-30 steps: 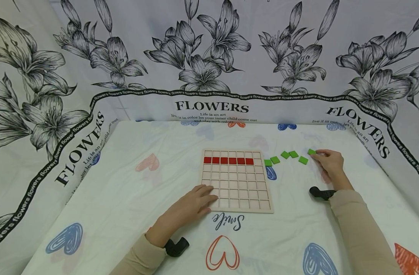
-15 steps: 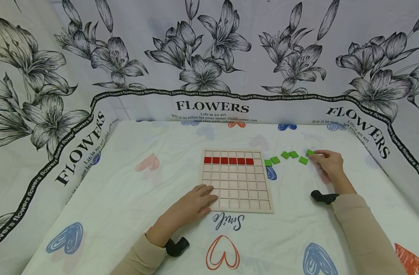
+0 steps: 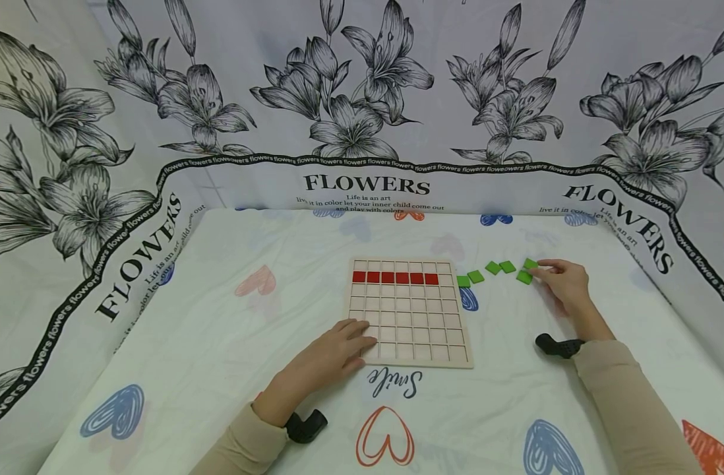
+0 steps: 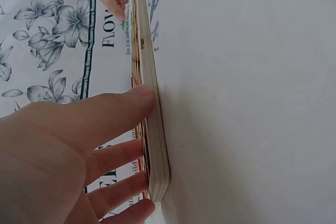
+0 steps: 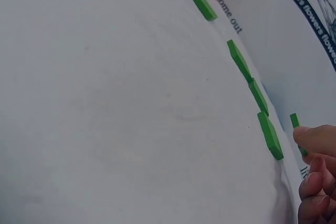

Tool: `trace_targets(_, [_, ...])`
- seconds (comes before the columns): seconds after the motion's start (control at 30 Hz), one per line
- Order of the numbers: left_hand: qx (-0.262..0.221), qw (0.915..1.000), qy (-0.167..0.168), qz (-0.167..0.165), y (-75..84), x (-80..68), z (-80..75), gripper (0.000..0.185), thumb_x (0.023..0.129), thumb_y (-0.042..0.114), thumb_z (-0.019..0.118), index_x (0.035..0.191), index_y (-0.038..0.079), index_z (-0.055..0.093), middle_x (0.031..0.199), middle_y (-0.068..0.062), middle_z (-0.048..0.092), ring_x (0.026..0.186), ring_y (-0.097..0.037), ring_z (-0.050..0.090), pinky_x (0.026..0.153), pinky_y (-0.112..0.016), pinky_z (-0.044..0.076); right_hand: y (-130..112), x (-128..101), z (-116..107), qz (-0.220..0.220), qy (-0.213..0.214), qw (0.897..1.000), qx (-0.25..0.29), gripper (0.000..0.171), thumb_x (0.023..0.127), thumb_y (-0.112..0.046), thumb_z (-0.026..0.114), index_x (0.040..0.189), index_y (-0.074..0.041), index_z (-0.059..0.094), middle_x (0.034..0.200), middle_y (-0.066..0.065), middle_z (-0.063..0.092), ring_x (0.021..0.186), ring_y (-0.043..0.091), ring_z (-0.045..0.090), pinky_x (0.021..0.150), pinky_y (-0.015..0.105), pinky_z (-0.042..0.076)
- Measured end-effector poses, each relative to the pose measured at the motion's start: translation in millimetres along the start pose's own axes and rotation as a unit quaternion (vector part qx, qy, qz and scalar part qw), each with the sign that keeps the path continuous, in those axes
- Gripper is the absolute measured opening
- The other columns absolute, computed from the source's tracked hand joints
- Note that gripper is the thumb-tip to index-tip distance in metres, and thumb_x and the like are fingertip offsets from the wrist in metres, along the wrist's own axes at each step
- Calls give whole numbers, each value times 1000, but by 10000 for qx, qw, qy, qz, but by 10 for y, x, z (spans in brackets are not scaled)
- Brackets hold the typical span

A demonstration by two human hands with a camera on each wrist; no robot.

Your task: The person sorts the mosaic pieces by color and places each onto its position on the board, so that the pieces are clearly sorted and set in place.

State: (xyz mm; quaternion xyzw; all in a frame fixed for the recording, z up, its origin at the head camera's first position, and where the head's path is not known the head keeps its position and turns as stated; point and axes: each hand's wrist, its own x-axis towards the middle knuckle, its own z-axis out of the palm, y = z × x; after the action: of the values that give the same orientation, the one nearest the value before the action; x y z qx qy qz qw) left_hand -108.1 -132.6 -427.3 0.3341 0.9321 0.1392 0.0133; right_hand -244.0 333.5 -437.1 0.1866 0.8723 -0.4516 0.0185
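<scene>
Over on the left, the left hand [image 3: 332,351] lies flat on the near-left corner of the wooden grid board [image 3: 411,340], fingers [image 4: 118,156] straight and released across its cells, thumb along its edge. The board sits square on the worktop [image 3: 231,343], its second row from the far edge filled with red tiles [image 3: 395,278], one cell at the right end of that row open.

Just right of the board, a loose string of green tiles [image 3: 492,267] runs left to right across the cloth, lying flat and near each other. At its far right end, the right hand [image 3: 564,280] has its fingers [image 5: 310,137] curled round the last green tile [image 3: 531,264], pinching it by the edges. That tile is tipped up on edge, by the wrist view, its long side running along the line of the others, its face turned towards the neighbour just beside it.

The risk as I judge it: a thin tile held by the edges could slip, or nudge that neighbour out of line. If the flat hand eases off, the board could slide on the cloth.
</scene>
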Motion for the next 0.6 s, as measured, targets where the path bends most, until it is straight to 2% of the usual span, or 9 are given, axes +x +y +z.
trace_targets(0.27, [-5,10000,-39,8,-1,-1,-8,36,93,21,62,128,14,61,142,-12,53,134,-31,48,108,-43,47,-35,-65,57,-5,-54,10000,49,59,89,-37,66,135,-4,52,68,-18,45,49,-1,42,42,21,39])
trace_targets(0.43, [-2,10000,-62,-24,0,0,-10,36,93,21,62,129,14,61,142,-12,53,134,-31,47,108,-43,47,-49,-95,94,-327,-73,9994,25,58,89,-36,67,132,1,54,63,-20,45,51,-2,42,45,19,40])
trace_targets(0.6, [3,10000,-62,-23,-1,2,-6,36,93,21,62,128,14,61,142,-12,53,134,-30,47,108,-43,47,-73,-145,121,-687,-133,9973,-221,56,89,-35,66,130,2,56,59,-22,45,52,-2,42,47,18,39])
